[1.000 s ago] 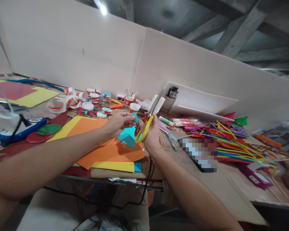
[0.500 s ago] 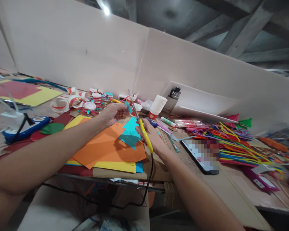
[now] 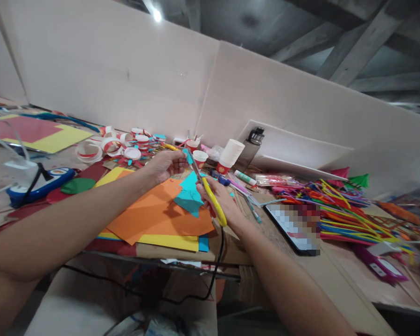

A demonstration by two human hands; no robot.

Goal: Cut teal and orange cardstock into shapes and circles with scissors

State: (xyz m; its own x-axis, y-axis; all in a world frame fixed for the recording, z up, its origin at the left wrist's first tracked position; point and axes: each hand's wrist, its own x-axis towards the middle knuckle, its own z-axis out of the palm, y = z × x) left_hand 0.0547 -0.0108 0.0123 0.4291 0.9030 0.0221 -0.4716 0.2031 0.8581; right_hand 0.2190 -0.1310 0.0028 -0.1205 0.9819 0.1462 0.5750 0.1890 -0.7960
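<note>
My left hand (image 3: 168, 166) pinches a small turquoise paper piece (image 3: 188, 156) above the table. Closed round the yellow handles of a pair of scissors (image 3: 213, 199), my right hand (image 3: 220, 198) holds the blades up against or very near that piece; whether they touch it I cannot tell. Below both hands lies a larger turquoise paper sheet (image 3: 189, 198) with cut edges. It rests on orange paper (image 3: 143, 217), with yellow paper (image 3: 182, 242) underneath. Just behind the blades stands a paper cup (image 3: 199, 159).
A stack of paper cups (image 3: 231, 156) and a glue stick (image 3: 245, 178) are beyond my right hand. Further right lie a phone (image 3: 292, 228) and many coloured pipe cleaners (image 3: 350, 219). Cut cup rings (image 3: 112, 145) and a blue power strip (image 3: 40, 184) are at the left.
The scissors have tilted slightly, their handles shifting a little right and down. My left hand stays nearly in place with the turquoise piece, and the view has moved very slightly.
</note>
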